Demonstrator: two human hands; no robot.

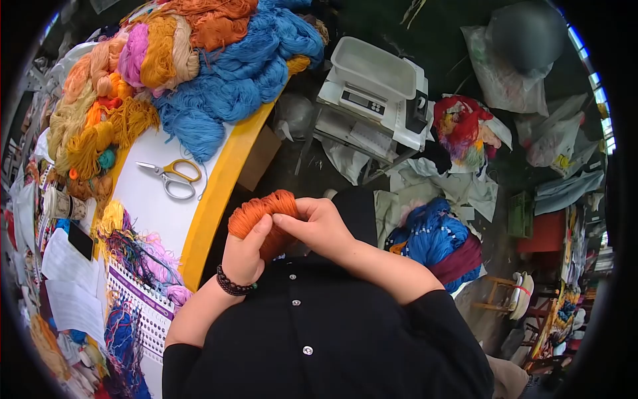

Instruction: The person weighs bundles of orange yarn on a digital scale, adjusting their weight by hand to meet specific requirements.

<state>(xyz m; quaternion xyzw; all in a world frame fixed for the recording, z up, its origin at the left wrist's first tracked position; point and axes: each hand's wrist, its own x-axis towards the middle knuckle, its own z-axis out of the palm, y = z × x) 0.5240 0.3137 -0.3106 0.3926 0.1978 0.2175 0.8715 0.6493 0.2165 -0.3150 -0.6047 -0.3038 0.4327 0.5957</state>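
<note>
- Head view: the left hand [244, 254] cups the orange yarn bundle [256, 211] from below, close to the chest, probably to steady it.
- The right hand [319, 226] pinches strands at its top with its fingers closed.
- Scissors [171, 175] lie on the table [219, 193] to the left, within easy reach.
- The yarn heap [199, 66] sits farther off, and the scale [372, 90] stands to its right.

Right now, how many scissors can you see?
1. The scissors lie on the white table, past the left hand holding orange yarn, near the blue yarn pile. Others may hide under the yarn.
</note>
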